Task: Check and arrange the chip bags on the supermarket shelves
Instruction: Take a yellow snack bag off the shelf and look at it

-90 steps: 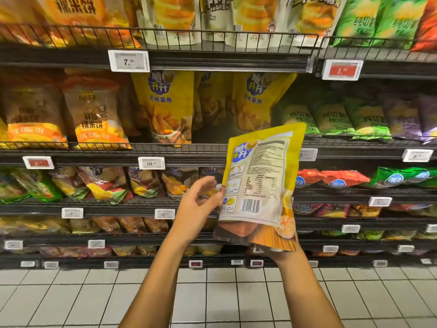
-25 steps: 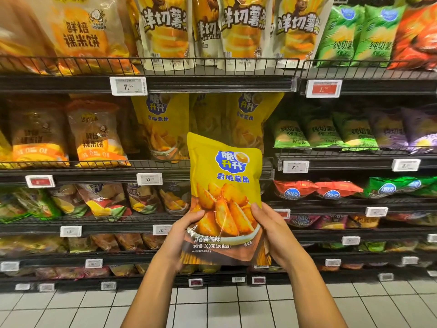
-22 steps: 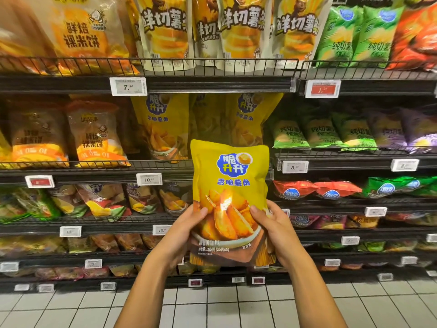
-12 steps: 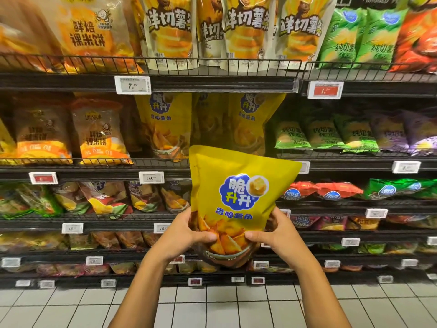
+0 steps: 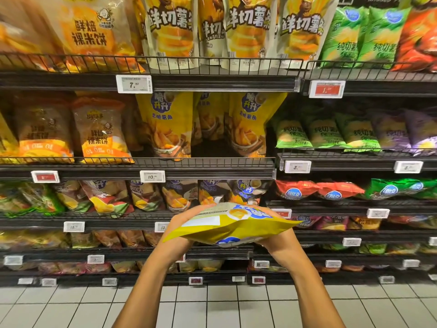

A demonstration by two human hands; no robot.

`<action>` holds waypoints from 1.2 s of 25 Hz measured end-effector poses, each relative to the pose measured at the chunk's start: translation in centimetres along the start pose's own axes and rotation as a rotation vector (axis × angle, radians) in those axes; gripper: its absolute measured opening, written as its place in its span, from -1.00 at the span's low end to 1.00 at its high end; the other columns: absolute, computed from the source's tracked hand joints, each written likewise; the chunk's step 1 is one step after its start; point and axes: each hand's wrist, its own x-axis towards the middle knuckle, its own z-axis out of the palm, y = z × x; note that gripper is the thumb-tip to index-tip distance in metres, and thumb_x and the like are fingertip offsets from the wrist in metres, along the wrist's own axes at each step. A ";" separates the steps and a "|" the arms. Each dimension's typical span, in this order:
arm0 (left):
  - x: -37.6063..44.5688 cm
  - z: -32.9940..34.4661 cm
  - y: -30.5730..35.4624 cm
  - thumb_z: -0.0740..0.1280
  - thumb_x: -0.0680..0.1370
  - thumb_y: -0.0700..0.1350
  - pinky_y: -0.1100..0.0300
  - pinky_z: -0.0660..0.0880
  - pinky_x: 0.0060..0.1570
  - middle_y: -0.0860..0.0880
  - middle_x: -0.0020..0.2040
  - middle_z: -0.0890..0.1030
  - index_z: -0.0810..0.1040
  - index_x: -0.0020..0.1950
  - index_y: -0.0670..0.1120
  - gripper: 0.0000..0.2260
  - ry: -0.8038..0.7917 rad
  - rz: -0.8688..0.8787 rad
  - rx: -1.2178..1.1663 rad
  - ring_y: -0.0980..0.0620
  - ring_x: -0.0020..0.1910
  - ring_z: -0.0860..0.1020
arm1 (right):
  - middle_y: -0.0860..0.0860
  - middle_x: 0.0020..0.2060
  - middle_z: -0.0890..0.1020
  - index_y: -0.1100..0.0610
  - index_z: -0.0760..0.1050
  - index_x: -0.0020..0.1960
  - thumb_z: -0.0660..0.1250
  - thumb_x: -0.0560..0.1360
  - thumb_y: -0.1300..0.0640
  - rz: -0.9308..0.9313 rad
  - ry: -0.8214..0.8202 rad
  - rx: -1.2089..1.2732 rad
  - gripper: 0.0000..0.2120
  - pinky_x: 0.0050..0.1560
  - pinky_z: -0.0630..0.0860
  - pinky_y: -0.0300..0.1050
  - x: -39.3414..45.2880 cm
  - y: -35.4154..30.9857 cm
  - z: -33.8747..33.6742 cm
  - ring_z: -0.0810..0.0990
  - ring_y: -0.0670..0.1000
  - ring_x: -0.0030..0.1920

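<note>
Left hand (image 5: 179, 235) grips the left end of the yellow chip bag (image 5: 227, 229), fingers curled under & round it. Right hand (image 5: 279, 242) holds the right end the same way from below; most of its fingers hidden by the bag. Bag is tipped nearly flat, edge-on to the camera, blue logo showing on top & underneath, held in mid-air in front of the shelves (image 5: 208, 168), not touching them, at about the level of the 3rd tier down.

Straight above it, on the tier w/ the 10.- price tag (image 5: 152, 176), two matching yellow bags (image 5: 165, 124) stand upright w/ a dark gap (image 5: 210, 147) between them. Orange bags (image 5: 99, 131) to the left, green bags (image 5: 324, 133) to the right on the adjoining shelf. Top tier: tall cream/yellow bags (image 5: 243, 31). White tiled floor (image 5: 212, 306) below.
</note>
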 end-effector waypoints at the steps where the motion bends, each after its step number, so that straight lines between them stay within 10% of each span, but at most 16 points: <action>1: 0.1 -0.1 -0.1 0.25 0.48 -0.10 0.66 0.36 -0.13 0.57 -0.03 0.54 0.50 -0.01 0.58 -0.52 -0.007 0.009 0.005 0.54 0.01 0.50 | -0.01 -0.15 0.77 0.00 0.77 -0.17 0.26 0.46 0.33 0.005 -0.012 0.022 -0.64 -0.22 0.66 -0.18 0.1 -0.1 0.1 0.75 -0.07 -0.15; 9: 1.0 -0.2 -0.9 0.27 0.55 -0.17 0.65 0.36 -0.10 0.41 -0.03 0.61 0.55 0.04 0.42 -0.58 -0.003 -0.002 0.062 0.55 0.00 0.49 | -0.08 -0.10 0.76 -0.09 0.76 -0.11 0.53 0.22 0.23 -0.083 -0.044 -0.181 -0.68 -0.13 0.63 -0.20 0.0 -0.2 -0.5 0.73 -0.02 -0.01; 14: 1.5 0.1 -1.2 0.35 0.48 -0.47 0.19 0.54 0.08 0.04 0.03 0.64 0.56 0.10 -0.07 -0.65 0.016 -0.125 -0.141 0.11 0.00 0.62 | -0.09 0.11 0.72 -0.13 0.67 0.12 0.54 0.40 0.25 -0.198 -0.016 -0.505 -0.61 0.11 0.61 -0.08 -0.6 -0.7 -0.8 0.65 0.06 0.20; 17: 1.5 -0.4 -1.6 0.46 0.43 -0.39 0.43 0.51 -0.06 0.15 -0.02 0.71 0.57 0.15 -0.06 -0.63 -0.016 -0.062 -0.134 0.24 0.01 0.64 | -0.07 0.10 0.72 0.00 0.59 0.21 0.57 0.38 0.29 -0.137 0.025 -0.533 -0.54 0.11 0.62 -0.13 -0.6 -1.1 -1.0 0.66 0.02 0.18; 30: 1.4 0.9 -2.6 0.55 0.39 -0.04 0.17 0.61 -0.05 -0.11 0.13 0.69 0.48 0.31 -0.13 -0.46 0.091 -0.112 -0.575 -0.09 0.12 0.66 | 0.08 0.12 0.72 0.11 0.49 0.32 0.49 0.48 0.02 -0.093 0.016 -0.264 -0.54 -0.01 0.63 -0.19 -0.2 -1.7 0.3 0.71 0.07 0.12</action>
